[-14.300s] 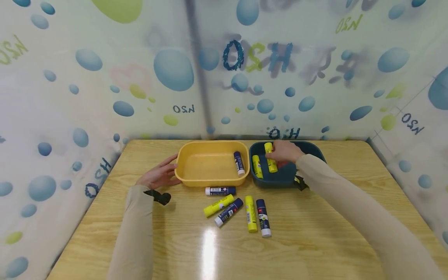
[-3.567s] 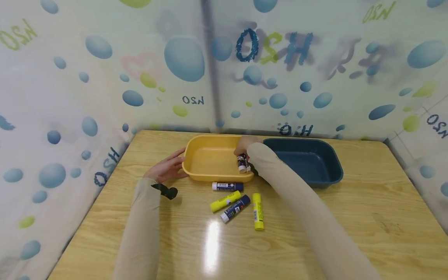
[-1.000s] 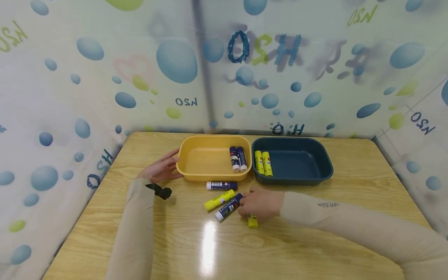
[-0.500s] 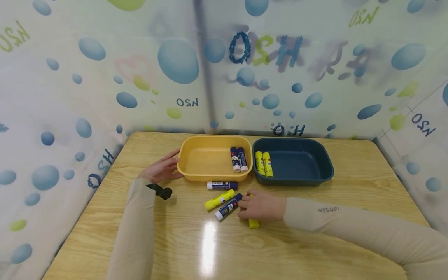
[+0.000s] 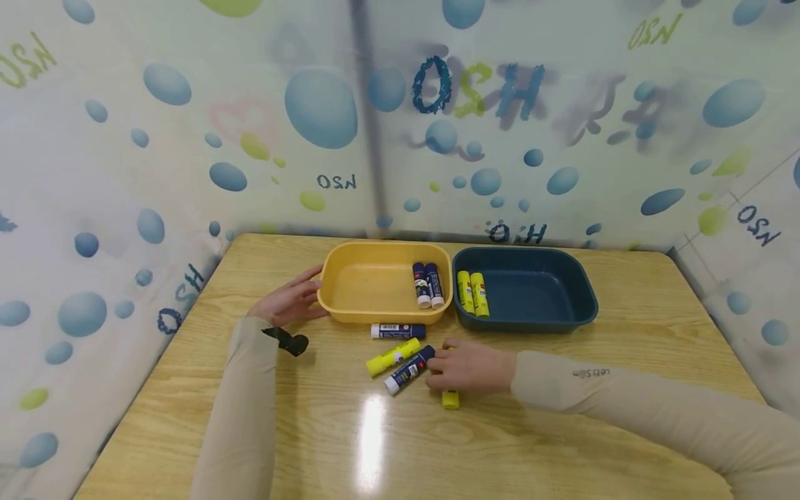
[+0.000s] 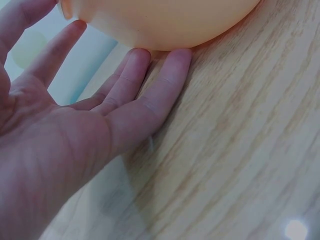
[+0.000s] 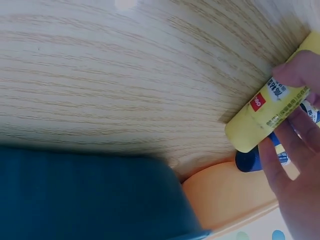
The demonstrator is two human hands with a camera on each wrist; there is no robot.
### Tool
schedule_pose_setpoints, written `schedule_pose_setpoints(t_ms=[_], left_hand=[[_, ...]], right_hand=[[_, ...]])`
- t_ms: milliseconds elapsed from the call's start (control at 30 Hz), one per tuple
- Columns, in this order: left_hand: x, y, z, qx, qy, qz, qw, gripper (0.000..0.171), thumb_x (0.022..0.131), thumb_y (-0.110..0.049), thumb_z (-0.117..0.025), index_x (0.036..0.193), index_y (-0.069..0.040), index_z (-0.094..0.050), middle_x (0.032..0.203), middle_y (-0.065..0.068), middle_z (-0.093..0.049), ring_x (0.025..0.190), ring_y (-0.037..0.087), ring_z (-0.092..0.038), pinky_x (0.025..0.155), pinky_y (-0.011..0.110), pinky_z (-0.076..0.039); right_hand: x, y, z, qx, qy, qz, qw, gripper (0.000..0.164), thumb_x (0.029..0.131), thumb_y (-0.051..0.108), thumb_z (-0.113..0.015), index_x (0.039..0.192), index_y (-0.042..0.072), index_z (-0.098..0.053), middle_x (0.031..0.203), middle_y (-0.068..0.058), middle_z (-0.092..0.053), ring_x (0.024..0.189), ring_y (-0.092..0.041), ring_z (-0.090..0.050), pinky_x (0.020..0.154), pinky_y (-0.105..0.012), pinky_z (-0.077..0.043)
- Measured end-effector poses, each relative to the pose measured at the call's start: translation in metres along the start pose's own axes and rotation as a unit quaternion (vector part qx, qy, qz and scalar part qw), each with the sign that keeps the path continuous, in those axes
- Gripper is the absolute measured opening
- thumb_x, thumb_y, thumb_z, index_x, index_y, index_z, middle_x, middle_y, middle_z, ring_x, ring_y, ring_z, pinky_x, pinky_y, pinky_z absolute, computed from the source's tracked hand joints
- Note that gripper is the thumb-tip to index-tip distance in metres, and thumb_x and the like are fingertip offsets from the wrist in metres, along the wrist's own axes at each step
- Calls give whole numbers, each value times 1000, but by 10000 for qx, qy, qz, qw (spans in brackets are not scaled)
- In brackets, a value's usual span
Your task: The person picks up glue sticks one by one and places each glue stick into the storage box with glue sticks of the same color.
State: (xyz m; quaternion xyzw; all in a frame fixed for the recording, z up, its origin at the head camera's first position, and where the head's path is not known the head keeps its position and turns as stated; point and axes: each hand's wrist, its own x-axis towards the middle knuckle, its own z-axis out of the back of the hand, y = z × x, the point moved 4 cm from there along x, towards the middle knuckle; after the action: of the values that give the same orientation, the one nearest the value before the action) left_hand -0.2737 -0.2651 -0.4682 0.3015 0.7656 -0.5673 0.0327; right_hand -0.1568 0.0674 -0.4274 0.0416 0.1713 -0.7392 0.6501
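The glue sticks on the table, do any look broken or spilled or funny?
Nothing looks broken or spilled. A yellow glue stick and a blue glue stick lie slanted on the table, messier than the blue pair lined up in the yellow tray. The right hand partly covers another yellow stick, so I can't check it all.

In the head view we are looking forward and down over the counter (image 5: 325, 417) from farther back; in both wrist views we are peering in close, all three sharing the yellow-orange tray (image 5: 359, 285).
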Motion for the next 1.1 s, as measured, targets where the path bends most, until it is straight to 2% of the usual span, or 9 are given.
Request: schedule_pose_setpoints(t_ms=[133,433,633,733,1000,1100], left_hand=[[0,0,-1,-44,-31,34,10000,59,106,-18,-42,157,-26,-13,158,11,-15,123,20,-45,101,52,-38],[-1,-2,-3,10,-36,45,10000,59,106,-19,-42,157,-26,-12,157,11,-15,125,22,-43,100,51,-40],[0,-1,-1,-9,-45,53,10000,60,106,-20,-42,157,-25,-11,158,11,-14,122,21,-45,99,50,-41],[0,0,-1,-46,-16,36,10000,59,106,-19,-41,157,-24,-12,158,11,-15,121,20,-46,98,50,-42],[0,0,0,-81,31,-19,10000,60,105,-19,-43,157,-24,-14,153,8,-23,119,18,-49,97,50,-44],[1,0,0,-36,57,-12,10000,60,106,-18,-42,157,-24,-12,155,9,-20,119,18,-48,98,50,-43]], right_hand=[[-3,0,-1,-56,35,36,10000,23,93,20,-67,114,26,-60,109,6,-60,99,-10,-58,91,-31,-44],[-16,0,-3,-54,56,12,10000,24,93,22,-67,116,27,-62,109,5,-62,101,-11,-59,90,-32,-45],[-28,-2,-4,182,81,-59,9998,24,90,24,-71,113,26,-65,104,5,-62,94,-11,-58,85,-31,-45],[-34,-5,-5,331,180,-172,9991,24,89,25,-72,113,26,-65,104,5,-62,95,-11,-58,86,-33,-46],[-54,-12,5,251,29,-417,9988,24,85,23,-76,106,24,-65,96,5,-61,84,-12,-53,75,-28,-43],[-62,-15,11,227,-26,-511,9984,21,85,21,-75,105,23,-66,93,5,-61,80,-12,-52,72,-27,-41]])
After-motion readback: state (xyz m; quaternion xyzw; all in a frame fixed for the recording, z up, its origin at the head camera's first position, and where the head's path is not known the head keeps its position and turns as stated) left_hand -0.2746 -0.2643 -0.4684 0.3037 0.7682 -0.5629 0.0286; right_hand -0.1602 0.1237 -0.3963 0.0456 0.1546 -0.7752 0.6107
